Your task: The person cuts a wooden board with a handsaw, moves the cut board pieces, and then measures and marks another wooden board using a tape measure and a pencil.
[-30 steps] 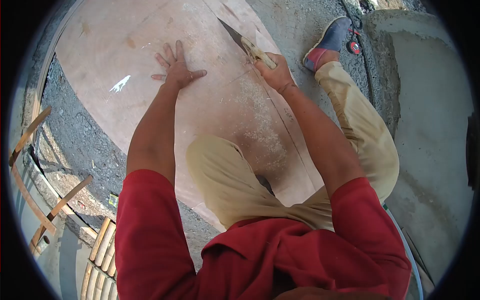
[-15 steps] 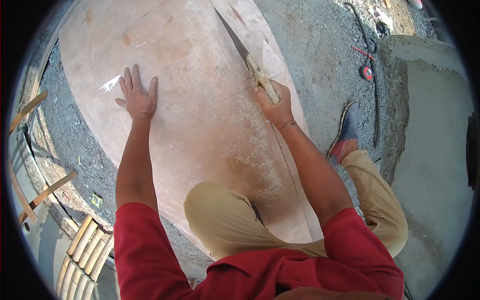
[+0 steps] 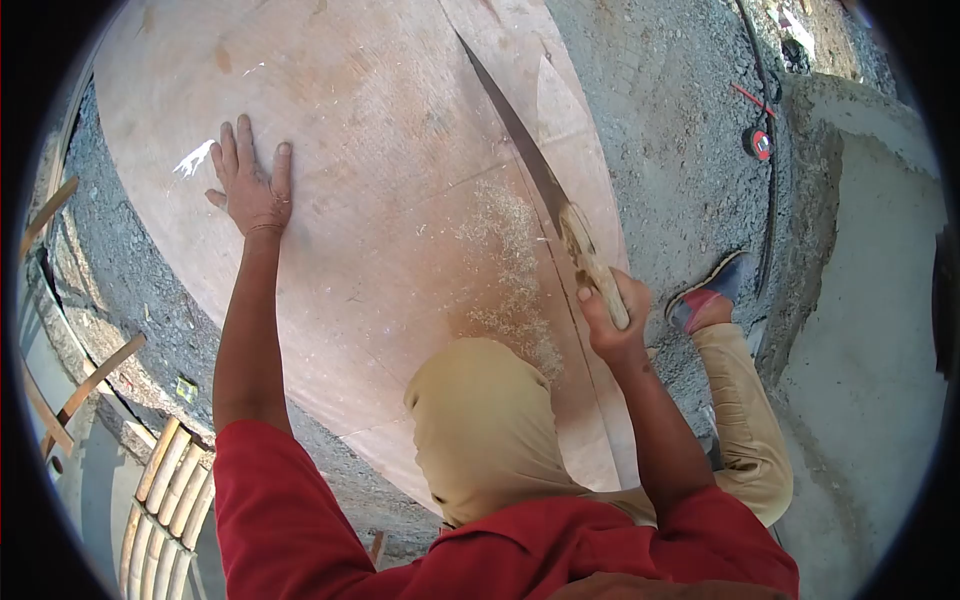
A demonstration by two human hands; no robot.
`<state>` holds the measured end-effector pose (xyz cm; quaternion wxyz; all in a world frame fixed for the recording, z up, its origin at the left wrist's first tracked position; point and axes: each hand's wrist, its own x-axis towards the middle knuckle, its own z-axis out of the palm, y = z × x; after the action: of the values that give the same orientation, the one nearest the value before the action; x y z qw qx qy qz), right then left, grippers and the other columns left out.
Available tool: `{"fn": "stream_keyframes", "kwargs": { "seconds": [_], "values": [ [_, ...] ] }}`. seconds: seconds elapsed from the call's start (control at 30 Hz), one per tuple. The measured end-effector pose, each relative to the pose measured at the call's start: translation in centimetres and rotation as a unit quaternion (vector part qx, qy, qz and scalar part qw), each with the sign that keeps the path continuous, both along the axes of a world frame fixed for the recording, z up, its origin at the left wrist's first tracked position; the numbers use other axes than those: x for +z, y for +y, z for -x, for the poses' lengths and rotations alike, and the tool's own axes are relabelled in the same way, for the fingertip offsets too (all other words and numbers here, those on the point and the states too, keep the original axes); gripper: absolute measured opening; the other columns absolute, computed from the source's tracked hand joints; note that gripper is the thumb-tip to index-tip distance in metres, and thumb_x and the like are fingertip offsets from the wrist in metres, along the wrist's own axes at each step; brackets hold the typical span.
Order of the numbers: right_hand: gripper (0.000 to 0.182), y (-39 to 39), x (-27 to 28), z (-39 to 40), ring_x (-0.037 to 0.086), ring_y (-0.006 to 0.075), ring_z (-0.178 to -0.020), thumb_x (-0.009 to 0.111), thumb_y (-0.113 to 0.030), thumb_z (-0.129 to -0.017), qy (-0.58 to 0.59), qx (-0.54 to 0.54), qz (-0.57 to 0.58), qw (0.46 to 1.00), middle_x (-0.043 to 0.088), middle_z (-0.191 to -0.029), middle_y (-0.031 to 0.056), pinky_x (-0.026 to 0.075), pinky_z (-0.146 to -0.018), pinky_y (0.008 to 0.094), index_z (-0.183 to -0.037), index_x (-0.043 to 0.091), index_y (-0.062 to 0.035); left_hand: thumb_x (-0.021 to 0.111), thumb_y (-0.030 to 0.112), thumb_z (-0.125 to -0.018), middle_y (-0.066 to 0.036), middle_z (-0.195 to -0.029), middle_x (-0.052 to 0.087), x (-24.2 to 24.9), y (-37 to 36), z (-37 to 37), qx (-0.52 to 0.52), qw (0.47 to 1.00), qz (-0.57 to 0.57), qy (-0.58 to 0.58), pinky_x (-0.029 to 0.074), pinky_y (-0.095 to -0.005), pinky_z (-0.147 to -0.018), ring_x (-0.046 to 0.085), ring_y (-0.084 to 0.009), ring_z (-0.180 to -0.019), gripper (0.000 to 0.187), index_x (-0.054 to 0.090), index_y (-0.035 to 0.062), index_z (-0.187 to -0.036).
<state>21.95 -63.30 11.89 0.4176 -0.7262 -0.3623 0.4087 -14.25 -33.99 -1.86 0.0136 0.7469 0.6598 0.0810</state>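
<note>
My right hand (image 3: pixel 615 312) is gripping and pulling the handsaw (image 3: pixel 551 195) toward lower right, showing more blade (image 3: pixel 505 112), my left hand (image 3: pixel 252 190) lying flat on plywood (image 3: pixel 370 250).

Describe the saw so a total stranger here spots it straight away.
Find the big pale sheet under the left hand. Near the sheet's right edge, the right hand grips the saw. Unlike the round red tape measure on the ground, it has a long, tapering dark blade and pale handle.
</note>
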Motion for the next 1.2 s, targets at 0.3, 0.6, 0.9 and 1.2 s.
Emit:
{"fn": "stream_keyframes", "kwargs": {
  "seconds": [0.3, 0.6, 0.9, 1.2],
  "values": [
    [0.015, -0.3, 0.4, -0.9, 0.057, 0.0108, -0.058, 0.071, -0.011, -0.085, 0.012, 0.019, 0.038, 0.999, 0.06, -0.063, 0.0062, 0.048, -0.057, 0.0292, -0.082, 0.067, 0.0026, 0.058, 0.059, -0.095, -0.005, -0.17, 0.026, -0.3, -0.4, 0.4, -0.016, 1.0, 0.009, -0.023, 0.01, -0.078, -0.113, 0.018, -0.0346, -0.157, 0.077, 0.035, 0.028, -0.161],
    [0.017, 13.0, -6.2, 0.7, 0.048, 0.0071, -0.057, 0.068, -0.01, -0.09, 0.057, 0.007, -0.045, 0.997, 0.054, -0.06, 0.0013, 0.042, -0.052, 0.0303, -0.078, 0.062, 0.0009, 0.055, 0.058, -0.098, -0.008, -0.17, 0.026, 0.0, 0.2, -0.3, -0.016, 1.0, 0.004, -0.002, 0.011, -0.0778, -0.113, 0.019, -0.0352, -0.157, 0.075, 0.034, 0.0259, -0.162],
    [0.017, -4.5, -0.7, -0.2, 0.053, 0.0112, -0.054, 0.068, -0.013, -0.084, -0.006, 0.009, 0.01, 1.0, 0.056, -0.06, 0.0051, 0.045, -0.052, 0.0307, -0.078, 0.064, 0.0034, 0.055, 0.058, -0.098, -0.007, -0.17, 0.025, -0.5, 0.0, -0.1, -0.018, 1.0, -0.002, -0.014, 0.009, -0.0774, -0.114, 0.018, -0.0348, -0.158, 0.075, 0.033, 0.027, -0.162],
    [0.017, -3.4, -0.5, -0.5, 0.053, 0.0129, -0.056, 0.069, -0.014, -0.086, -0.009, 0.041, 0.049, 0.998, 0.056, -0.06, 0.0064, 0.045, -0.055, 0.0315, -0.079, 0.065, 0.0018, 0.056, 0.057, -0.097, -0.006, -0.17, 0.025, -0.5, 0.1, 0.4, -0.027, 0.999, 0.002, -0.018, 0.011, -0.0775, -0.113, 0.018, -0.0349, -0.157, 0.074, 0.035, 0.0274, -0.162]
  ]
}}
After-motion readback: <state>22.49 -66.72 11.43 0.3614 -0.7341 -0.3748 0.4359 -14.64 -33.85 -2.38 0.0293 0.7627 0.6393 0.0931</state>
